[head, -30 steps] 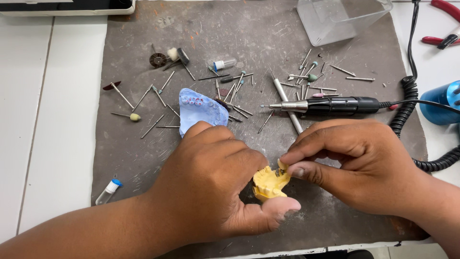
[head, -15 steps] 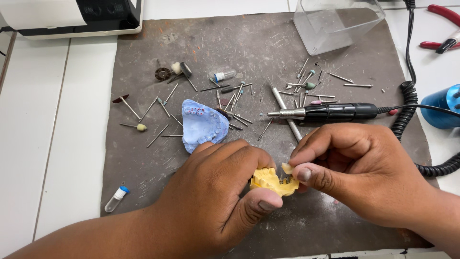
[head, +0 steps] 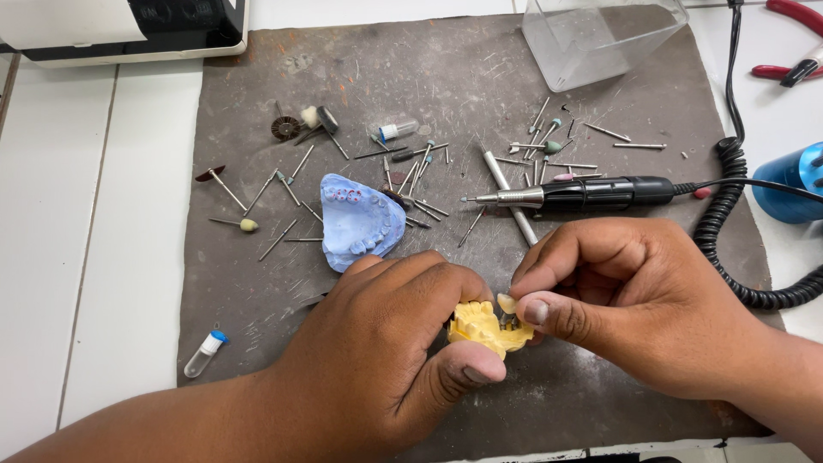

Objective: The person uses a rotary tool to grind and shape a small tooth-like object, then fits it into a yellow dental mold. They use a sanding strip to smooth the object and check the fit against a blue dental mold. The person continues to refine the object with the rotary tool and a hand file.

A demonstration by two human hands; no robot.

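My left hand [head: 390, 347] grips a yellow plaster dental model [head: 484, 327] low over a dark grey work mat [head: 257, 283]. My right hand [head: 639, 300] pinches a small tooth-coloured crown [head: 507, 303] between thumb and forefinger, right on top of the yellow model. A blue dental model [head: 358, 221] lies on the mat just beyond my left hand. A black and silver rotary handpiece [head: 583, 194] rests on the mat above my right hand.
Several loose burs and polishing bits [head: 411, 163] are scattered over the mat. A clear plastic box [head: 600, 39] stands at the back. A coiled black cable [head: 737, 214], a blue device [head: 793, 184] and red pliers [head: 793, 60] sit at right. A small vial [head: 206, 353] lies lower left.
The view has shifted so the mat sits lower in frame. Both hands stay together on the yellow model, and my right fingers have set the crown closer onto it.
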